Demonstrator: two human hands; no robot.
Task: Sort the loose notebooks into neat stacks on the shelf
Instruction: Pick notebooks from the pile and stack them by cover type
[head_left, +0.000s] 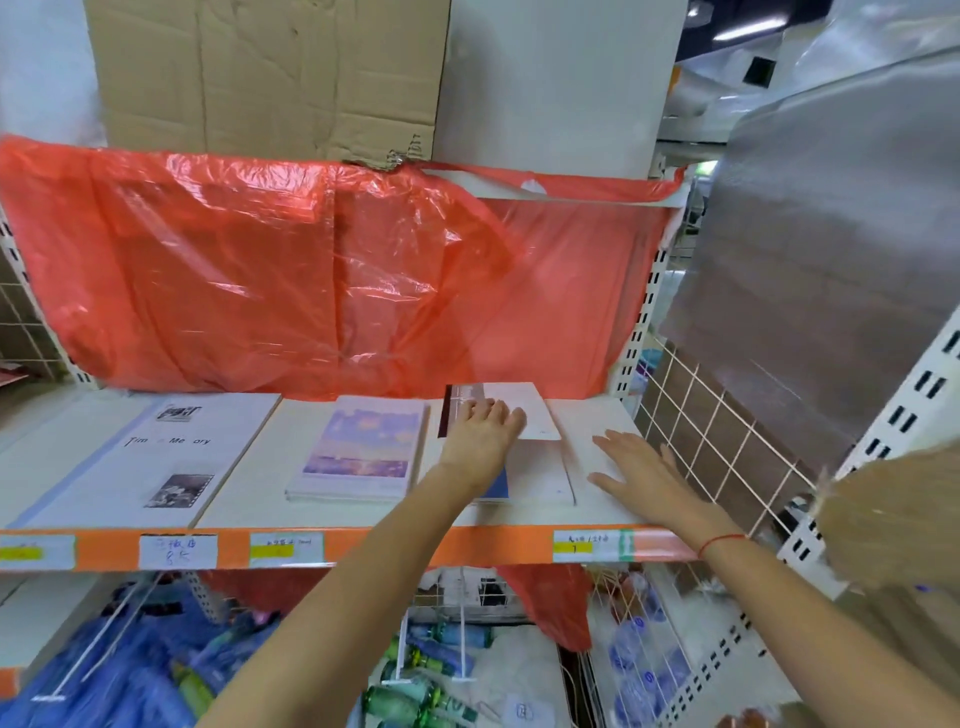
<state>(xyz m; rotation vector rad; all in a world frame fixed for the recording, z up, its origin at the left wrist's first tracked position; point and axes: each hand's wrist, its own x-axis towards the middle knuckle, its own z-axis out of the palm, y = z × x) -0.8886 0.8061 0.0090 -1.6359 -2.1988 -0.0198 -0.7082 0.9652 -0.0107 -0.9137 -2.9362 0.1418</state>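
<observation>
left hand (480, 431): extended, fingers straight, palm down | right hand (636, 475): flat, fingers spread

The large white notebook (156, 457) at the left of the shelf reads "Tim", "Me" and "ory", with gaps between, while the right price label (589, 545) on the shelf's near orange edge shows "1"; other labels are illegible.

Head camera looks forward and down, close over the shelf (363, 519) front edge.
</observation>
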